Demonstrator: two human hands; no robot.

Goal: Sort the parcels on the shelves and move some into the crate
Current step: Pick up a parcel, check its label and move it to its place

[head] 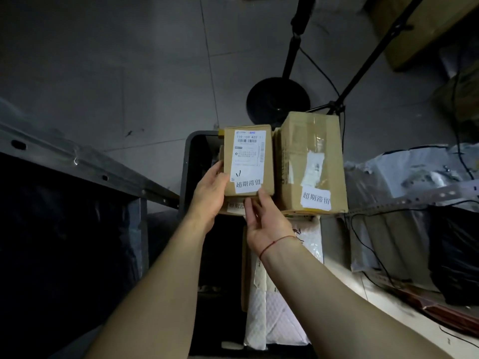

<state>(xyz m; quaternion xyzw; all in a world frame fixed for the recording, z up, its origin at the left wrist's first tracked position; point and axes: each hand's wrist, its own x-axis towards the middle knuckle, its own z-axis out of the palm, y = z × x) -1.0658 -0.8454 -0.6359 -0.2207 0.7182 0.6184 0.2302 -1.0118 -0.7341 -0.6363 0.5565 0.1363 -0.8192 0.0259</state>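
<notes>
Now left hand (pixel 211 189) and right hand (pixel 261 224) both grip small labelled box (pixel 248 161) above dark crate (pixel 188 161).

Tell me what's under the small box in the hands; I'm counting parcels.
Under the small box another labelled box peeks out; most of it is covered, so anything deeper stays hidden.

looks like a parcel storeroom, dim with a grey tiled floor (pixel 129 60), metal racking (pixel 77 161), labelled cardboard boxes (pixel 311 161) and bagged packages (pixel 404 177) piled around
</notes>
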